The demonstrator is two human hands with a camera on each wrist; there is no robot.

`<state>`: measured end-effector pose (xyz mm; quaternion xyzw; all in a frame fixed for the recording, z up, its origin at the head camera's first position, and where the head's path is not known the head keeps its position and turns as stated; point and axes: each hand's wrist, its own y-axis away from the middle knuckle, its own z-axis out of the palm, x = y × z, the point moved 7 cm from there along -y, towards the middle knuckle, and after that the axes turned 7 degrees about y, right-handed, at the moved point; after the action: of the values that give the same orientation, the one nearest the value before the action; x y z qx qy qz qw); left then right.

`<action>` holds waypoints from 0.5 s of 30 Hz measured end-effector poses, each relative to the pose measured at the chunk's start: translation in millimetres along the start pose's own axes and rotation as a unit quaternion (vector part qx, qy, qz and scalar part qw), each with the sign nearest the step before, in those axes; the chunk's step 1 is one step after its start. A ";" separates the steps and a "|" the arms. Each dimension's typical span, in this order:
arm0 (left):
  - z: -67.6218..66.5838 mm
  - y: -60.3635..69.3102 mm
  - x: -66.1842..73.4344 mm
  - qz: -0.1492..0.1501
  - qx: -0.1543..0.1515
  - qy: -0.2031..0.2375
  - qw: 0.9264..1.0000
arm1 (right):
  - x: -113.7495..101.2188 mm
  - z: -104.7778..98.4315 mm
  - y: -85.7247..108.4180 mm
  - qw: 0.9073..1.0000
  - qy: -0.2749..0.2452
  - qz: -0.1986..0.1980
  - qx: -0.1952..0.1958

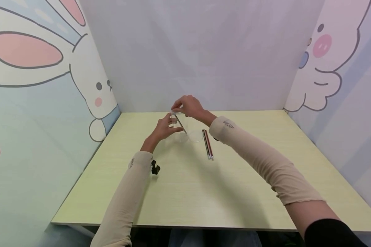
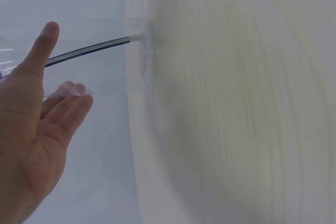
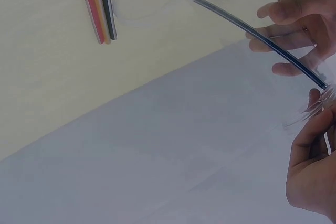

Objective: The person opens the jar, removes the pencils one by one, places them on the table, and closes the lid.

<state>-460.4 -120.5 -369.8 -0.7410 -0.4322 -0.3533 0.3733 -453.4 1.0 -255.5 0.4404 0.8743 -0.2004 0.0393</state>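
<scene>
A clear plastic cylindrical container (image 2: 113, 85) stands on the table towards its far edge. Inside it, a dark, slim pencil-like stick (image 3: 257, 36) leans at a slant, its lower end at the base. My left hand (image 1: 164, 128) holds the container's side, thumb on one face and fingers on the other. Above it, my right hand (image 1: 190, 105) pinches clear plastic (image 3: 304, 115) at the container's top; whether this is the rim or a separate piece I cannot tell. A clear round lid-like piece (image 1: 195, 136) lies beside the base.
Several similar sticks, red, orange and dark (image 1: 208, 144), lie side by side on the pale yellow table (image 1: 179, 192), right of the container. A plain wall (image 1: 198, 51) rises behind the table. Cartoon-printed panels (image 1: 34, 113) flank it.
</scene>
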 end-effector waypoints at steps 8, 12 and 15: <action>0.3 -0.7 -1.4 -0.009 0.003 -0.006 1.000 | 2.5 0.8 -0.2 1.000 -0.001 0.020 -0.003; 1.5 -1.7 -2.6 -0.011 -0.001 0.001 1.000 | 4.9 0.9 0.4 1.000 -0.003 0.026 0.002; 1.6 -2.5 -2.4 -0.009 -0.002 0.002 1.000 | 6.9 1.4 1.0 1.000 -0.006 0.028 0.009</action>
<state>-463.3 -119.1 -371.9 -0.7370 -0.4370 -0.3589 0.3701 -457.0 6.3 -258.7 0.4636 0.8596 -0.2097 0.0463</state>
